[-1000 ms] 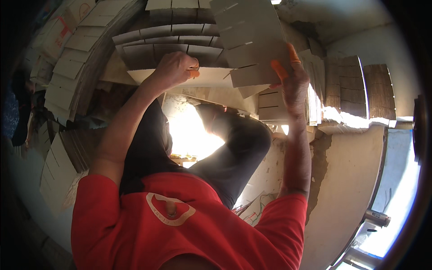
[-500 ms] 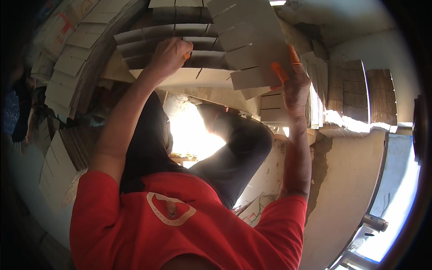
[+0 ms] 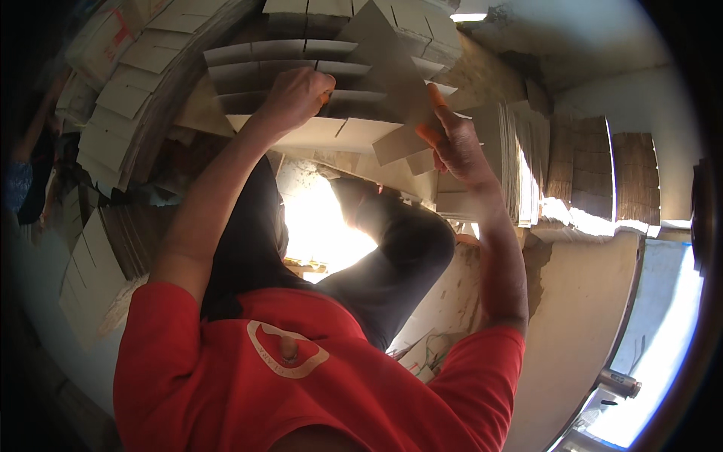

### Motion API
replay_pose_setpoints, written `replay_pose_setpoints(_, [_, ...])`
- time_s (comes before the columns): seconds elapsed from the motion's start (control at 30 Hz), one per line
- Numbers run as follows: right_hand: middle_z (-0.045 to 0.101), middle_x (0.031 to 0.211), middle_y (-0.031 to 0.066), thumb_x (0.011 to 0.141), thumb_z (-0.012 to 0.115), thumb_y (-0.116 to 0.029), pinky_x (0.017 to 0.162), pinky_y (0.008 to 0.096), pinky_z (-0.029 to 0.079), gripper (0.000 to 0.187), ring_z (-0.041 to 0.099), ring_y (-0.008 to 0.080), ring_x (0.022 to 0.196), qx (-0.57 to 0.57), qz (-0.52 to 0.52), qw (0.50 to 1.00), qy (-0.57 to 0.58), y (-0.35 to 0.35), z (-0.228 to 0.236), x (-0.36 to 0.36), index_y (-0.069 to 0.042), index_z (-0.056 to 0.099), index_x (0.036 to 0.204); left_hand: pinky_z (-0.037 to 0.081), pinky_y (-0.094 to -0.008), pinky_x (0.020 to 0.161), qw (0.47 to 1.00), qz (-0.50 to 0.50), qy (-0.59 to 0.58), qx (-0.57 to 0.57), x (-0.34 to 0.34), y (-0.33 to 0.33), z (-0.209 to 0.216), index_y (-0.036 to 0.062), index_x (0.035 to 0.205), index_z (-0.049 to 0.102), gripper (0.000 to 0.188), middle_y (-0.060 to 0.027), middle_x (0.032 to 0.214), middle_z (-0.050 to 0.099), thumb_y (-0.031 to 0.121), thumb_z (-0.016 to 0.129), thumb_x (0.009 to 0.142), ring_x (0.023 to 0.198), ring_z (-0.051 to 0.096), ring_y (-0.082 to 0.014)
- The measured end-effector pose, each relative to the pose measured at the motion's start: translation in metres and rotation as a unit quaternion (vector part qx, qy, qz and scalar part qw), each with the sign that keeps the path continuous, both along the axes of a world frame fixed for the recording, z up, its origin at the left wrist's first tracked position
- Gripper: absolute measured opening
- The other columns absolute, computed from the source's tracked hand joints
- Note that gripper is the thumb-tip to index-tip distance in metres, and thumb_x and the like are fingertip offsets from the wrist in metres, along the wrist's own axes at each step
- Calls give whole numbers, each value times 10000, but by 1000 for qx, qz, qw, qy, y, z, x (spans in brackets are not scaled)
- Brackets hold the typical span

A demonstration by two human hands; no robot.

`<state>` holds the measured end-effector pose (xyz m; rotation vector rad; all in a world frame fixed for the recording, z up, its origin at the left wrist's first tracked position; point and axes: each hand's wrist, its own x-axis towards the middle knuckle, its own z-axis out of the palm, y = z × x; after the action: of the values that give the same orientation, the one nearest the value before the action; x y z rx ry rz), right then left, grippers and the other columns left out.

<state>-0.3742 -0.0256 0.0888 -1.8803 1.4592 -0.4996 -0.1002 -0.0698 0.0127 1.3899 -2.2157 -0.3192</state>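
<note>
My left hand (image 3: 300,96) is closed at a row of upright slotted cardboard strips (image 3: 260,73), its fingers pinched at one strip; the fingertips are partly hidden. The strips stand one behind another with dark gaps between them. Orange covers show on fingers of both hands. To the right, my right hand (image 3: 458,147) grips a loose grey cardboard strip (image 3: 390,64) between thumb and fingers. That strip slants across the right end of the row, its top pointing far and left. A paler cardboard strip (image 3: 335,129) forms the near side of the row.
Stacked slotted cardboard sheets (image 3: 124,98) line the left side, with another stack (image 3: 94,264) lower down. More cardboard stacks (image 3: 591,162) stand along the right by the wall. Past the row lie further cardboard pieces (image 3: 422,30). My bent legs (image 3: 399,241) are beneath my arms.
My right hand has moved left and slightly nearer with its strip, which has turned and now slants more narrowly over the row. My left hand stays at the row, barely shifted.
</note>
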Motion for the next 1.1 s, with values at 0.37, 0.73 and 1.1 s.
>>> replay_pose_setpoints(0.37, [530, 678, 244, 822, 635, -6, 502, 383, 353, 691, 577, 392, 637, -235, 128, 953, 142, -15, -35, -7, 2, 268, 1407, 482, -459, 709, 1000, -2, 11, -14, -4, -4, -4, 10, 881, 653, 141, -212, 812, 615, -8, 641, 741, 804, 612, -380])
replay_pose_setpoints(0.73, [614, 765, 245, 787, 663, -46, 642, 478, 486, 631, 625, 402, 754, -228, 135, 933, 245, 9, -70, 3, 68, 342, 1318, 476, -446, 689, 999, -20, -27, -20, -6, -1, 2, 2, 865, 653, 125, -204, 791, 612, 22, 676, 744, 793, 604, -380])
replay_pose_setpoints(1.1, [597, 922, 89, 796, 709, -242, 686, 374, 500, 431, 575, 286, 837, -436, -237, 766, 409, 47, -73, -114, -70, 564, 1163, 496, -367, 807, 979, -5, 73, -188, 19, 52, 14, -29, 1038, 654, 364, -129, 997, 681, 135, 762, 731, 918, 609, -271])
